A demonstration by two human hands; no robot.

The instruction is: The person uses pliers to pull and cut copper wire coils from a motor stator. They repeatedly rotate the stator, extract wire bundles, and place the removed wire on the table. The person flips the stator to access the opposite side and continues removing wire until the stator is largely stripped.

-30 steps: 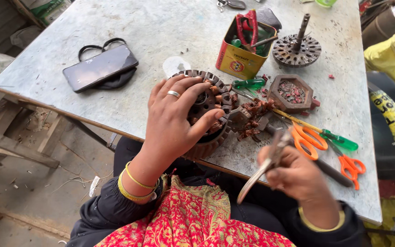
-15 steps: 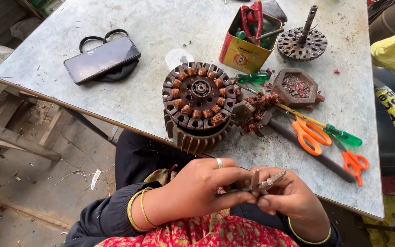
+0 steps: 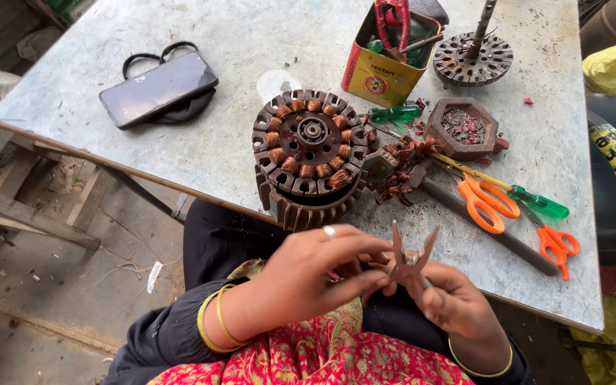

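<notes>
Left hand: the left hand is raised in front of the lap, below the near edge of the desk; its fingers reach across and pinch at the pliers, a ring on one finger and bangles at the wrist.
Right hand: the right hand has its fingers curled closed around the handles of the pliers.
Pliers: the pliers are held between both hands, tips pointing up and spread apart in a V.
Motor winding: the round motor core with copper coils stands at the near edge of the desk, just beyond the hands, touched by neither.
Copper wire: a tangle of copper wire lies just right of the core.
Scissors: orange scissors lie further right, beside a green screwdriver.
Tin: a yellow tin holds tools at the far side.
Phone: a dark phone lies far left.
</notes>
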